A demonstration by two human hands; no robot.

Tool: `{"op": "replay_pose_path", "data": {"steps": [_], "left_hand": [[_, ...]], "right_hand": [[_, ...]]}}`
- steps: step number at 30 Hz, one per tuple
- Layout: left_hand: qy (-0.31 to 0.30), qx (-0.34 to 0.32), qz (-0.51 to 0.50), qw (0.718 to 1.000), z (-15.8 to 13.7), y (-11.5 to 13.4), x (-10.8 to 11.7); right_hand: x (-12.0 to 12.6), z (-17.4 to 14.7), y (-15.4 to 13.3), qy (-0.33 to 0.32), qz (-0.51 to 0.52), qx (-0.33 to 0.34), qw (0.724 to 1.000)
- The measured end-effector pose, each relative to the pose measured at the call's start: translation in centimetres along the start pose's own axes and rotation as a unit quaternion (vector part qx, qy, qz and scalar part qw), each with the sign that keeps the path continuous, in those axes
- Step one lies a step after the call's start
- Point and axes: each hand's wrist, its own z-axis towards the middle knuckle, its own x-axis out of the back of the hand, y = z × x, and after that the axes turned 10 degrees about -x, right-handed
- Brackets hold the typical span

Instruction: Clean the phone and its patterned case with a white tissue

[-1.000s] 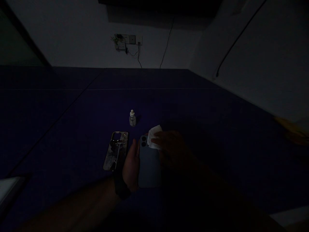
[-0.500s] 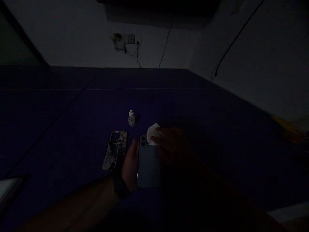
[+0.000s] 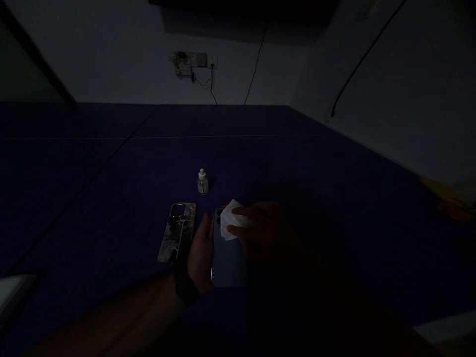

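Observation:
My left hand, with a dark band on the wrist, holds a blue-grey smartphone back side up along its left edge. A white tissue is pinched in the fingers of my right hand and lies against the phone's upper back, hiding most of the camera block. To the left of the phone, a patterned phone case with a camera cutout lies flat on the table. Beyond them stands a small dropper bottle with a white top and a label.
The scene is very dim. The dark blue table reaches back to a wall with power sockets and hanging cables. A pale flat object sits at the left edge, and something yellowish is at the right.
My right hand has moved the tissue down and slightly left, from beside the camera lenses to over them and the upper back. The left hand and phone have hardly moved.

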Motion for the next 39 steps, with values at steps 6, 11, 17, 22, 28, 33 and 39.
{"op": "replay_pose_path", "data": {"steps": [6, 11, 17, 22, 28, 33, 39], "left_hand": [[-0.012, 0.036, 0.007, 0.999, -0.4, 0.0, 0.1], [-0.028, 0.05, 0.008, 0.998, -0.7, 0.0, 0.3], [-0.005, 0.045, 0.001, 0.999, -0.6, 0.3, 0.1], [0.01, 0.008, 0.004, 1.0, -0.4, 0.3, -0.1], [0.013, 0.028, 0.009, 0.999, -0.6, 0.2, -0.2], [0.037, 0.036, 0.027, 0.998, -0.7, 0.1, -0.3], [0.005, 0.033, 0.035, 0.999, -0.9, 0.0, -0.6]], "right_hand": [[-0.2, 0.3, -1.3, -0.003, 0.006, -0.01, 1.0], [-0.4, 0.7, -2.1, -0.009, 0.001, -0.03, 1.0], [-0.1, 0.7, -1.8, 0.011, 0.009, -0.033, 0.999], [0.3, 0.3, -0.6, 0.032, -0.017, -0.045, 0.998], [0.3, 0.3, 0.3, 0.017, -0.028, -0.081, 0.996], [-0.2, 0.5, 0.4, -0.006, 0.015, -0.1, 0.995], [-1.0, 0.8, -0.3, 0.007, 0.058, -0.097, 0.994]]}}
